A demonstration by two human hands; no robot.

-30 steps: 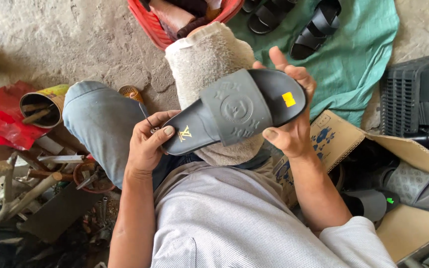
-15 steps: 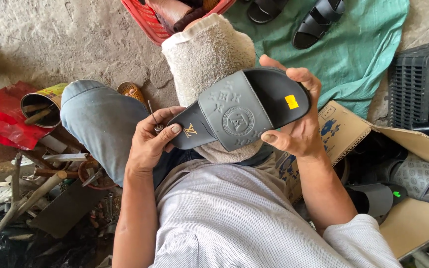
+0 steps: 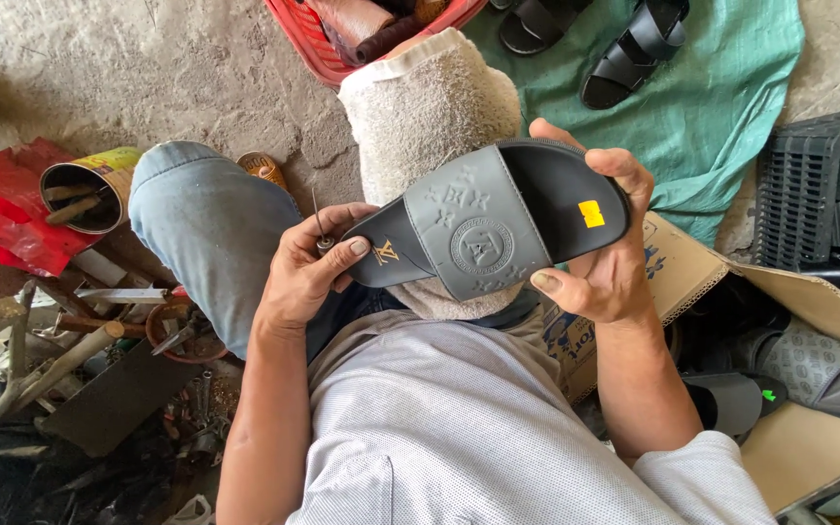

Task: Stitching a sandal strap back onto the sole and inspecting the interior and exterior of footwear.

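Slipper (image 3: pixel 498 228) unmoved, between both grips

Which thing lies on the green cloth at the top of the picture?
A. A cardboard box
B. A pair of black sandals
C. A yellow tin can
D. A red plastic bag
B: two black sandals lie on the green cloth, above the grey slide sandal that the left hand and the right hand hold up.

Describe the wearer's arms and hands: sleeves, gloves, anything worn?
Both hands are bare, with no gloves, rings or watch visible. The left hand and right hand lead to bare forearms. The short sleeves of a light grey, finely dotted shirt end near the shoulders.
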